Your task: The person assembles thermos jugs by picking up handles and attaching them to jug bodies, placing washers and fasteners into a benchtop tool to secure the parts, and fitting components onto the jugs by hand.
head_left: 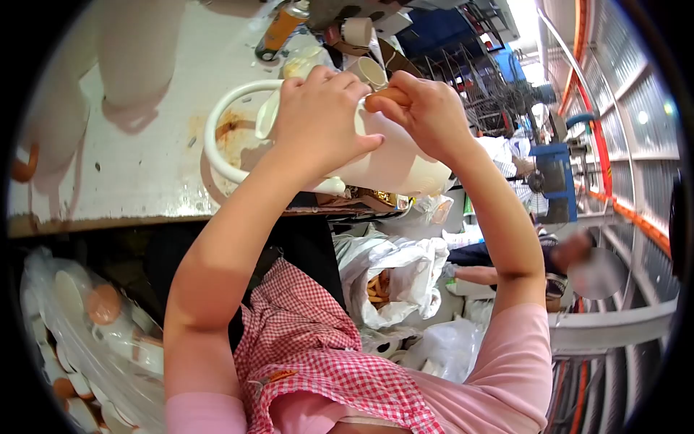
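Note:
A translucent white plastic jug lies tilted between my hands above the table's edge. My left hand is spread over its upper end, thumb pressing on its side. With bent fingers my right hand pinches a small orange-brown plastic piece against the jug's wall near the top. How that piece meets the jug is hidden by my fingers. Beside my left hand a thick white curved tube loops out over the table. A pale curved part shows between the tube and that hand.
White containers stand on the white table, left. A spray can and tape rolls are at the back. A white sack holds orange-brown pieces; bagged white parts lie lower left. Another person is at right.

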`<control>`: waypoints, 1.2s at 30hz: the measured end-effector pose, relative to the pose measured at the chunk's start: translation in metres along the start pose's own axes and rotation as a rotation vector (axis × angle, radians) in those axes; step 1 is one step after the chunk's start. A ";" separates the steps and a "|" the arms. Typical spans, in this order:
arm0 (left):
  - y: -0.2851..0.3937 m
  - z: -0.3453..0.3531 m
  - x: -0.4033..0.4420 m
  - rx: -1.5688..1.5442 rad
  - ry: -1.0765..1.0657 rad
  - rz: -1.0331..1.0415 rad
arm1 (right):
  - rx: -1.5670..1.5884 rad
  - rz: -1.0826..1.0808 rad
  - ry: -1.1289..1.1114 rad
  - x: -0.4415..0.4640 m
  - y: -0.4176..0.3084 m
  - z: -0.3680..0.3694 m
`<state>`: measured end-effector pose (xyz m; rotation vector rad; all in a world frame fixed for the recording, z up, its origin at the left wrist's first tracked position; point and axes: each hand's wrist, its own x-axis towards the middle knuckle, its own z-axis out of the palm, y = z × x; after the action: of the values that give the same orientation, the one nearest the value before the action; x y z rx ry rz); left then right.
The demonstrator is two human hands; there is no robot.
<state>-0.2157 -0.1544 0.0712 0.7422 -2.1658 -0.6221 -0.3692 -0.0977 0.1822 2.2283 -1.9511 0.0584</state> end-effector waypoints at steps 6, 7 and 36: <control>-0.004 0.007 0.000 0.010 0.083 0.053 | 0.077 -0.021 -0.054 0.005 0.010 0.001; -0.005 0.008 0.000 0.005 0.078 0.055 | 0.064 -0.013 -0.073 0.006 0.010 0.001; 0.035 -0.002 0.032 -0.207 -0.139 -0.065 | 1.032 0.838 0.938 -0.157 0.114 0.130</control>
<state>-0.2420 -0.1513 0.1102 0.6767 -2.1673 -0.9410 -0.5145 0.0212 0.0435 0.9590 -2.1730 2.1062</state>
